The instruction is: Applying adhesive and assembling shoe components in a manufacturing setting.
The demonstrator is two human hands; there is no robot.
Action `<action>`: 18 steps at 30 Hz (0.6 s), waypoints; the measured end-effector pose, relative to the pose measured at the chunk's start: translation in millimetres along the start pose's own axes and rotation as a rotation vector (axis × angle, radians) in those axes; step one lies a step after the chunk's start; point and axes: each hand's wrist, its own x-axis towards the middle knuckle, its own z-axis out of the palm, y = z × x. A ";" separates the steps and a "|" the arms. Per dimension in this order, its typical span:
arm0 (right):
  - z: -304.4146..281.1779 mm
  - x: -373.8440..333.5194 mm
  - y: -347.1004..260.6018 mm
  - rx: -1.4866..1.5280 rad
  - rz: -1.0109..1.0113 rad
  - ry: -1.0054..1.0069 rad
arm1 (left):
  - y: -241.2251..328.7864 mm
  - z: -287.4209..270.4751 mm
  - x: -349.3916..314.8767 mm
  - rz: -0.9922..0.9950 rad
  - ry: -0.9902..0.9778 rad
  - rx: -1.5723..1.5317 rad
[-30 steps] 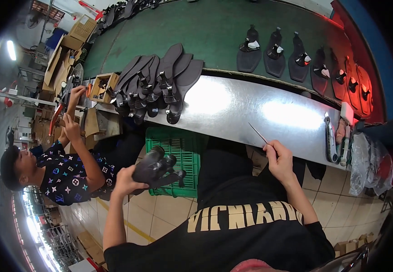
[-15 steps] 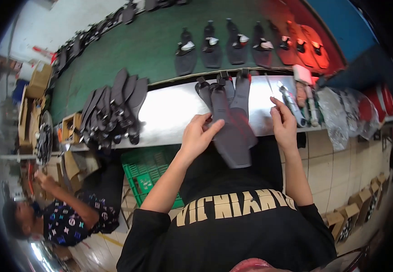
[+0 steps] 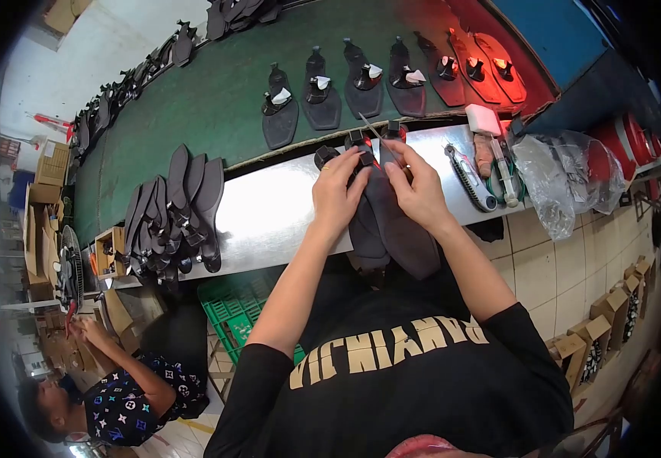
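Note:
Several dark grey sandal soles (image 3: 405, 229) with black fittings lie overlapped in front of me, their near ends sticking out past the metal ledge. My left hand (image 3: 336, 191) is closed at the far end of the top sandal, its fingers and thumb round a black fitting (image 3: 366, 159) there. Just to the right, my right hand (image 3: 419, 189) pinches a thin pointed metal tool (image 3: 370, 127), which slants up and left above the fittings. The fingers partly hide the spot between the two hands.
Sandals with straps (image 3: 319, 91) stand in a row on the green belt (image 3: 193, 114), the right ones under red light. On the metal ledge (image 3: 258, 206) are a sandal pile (image 3: 174, 206), a utility knife (image 3: 469, 177) and a plastic bag (image 3: 563, 179). A co-worker (image 3: 132, 389) sits at left.
My left hand has slid up from the sandal's middle to its far end. My right hand has come left with the metal tool, beside the left hand. The whole view has shifted slightly.

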 end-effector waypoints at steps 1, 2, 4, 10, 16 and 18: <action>1.6 1.2 -2.4 0.043 0.002 0.019 | -5.3 4.8 0.2 0.012 0.035 -0.026; 1.6 0.0 -1.3 0.043 0.001 0.017 | -10.8 7.6 -1.3 0.023 0.072 -0.051; -1.6 -7.9 2.3 0.098 0.017 -0.014 | -12.8 5.0 -4.2 -0.054 0.049 -0.156; -11.0 -47.8 -30.5 0.352 0.419 -0.350 | 18.2 -21.6 -14.8 -0.570 0.120 -0.903; 1.9 -57.7 -47.4 0.814 0.544 -0.381 | 42.1 -41.6 -28.0 -0.759 0.071 -1.113; 3.9 -59.6 -49.1 0.838 0.549 -0.388 | 42.7 -46.0 -29.4 -0.788 0.044 -1.118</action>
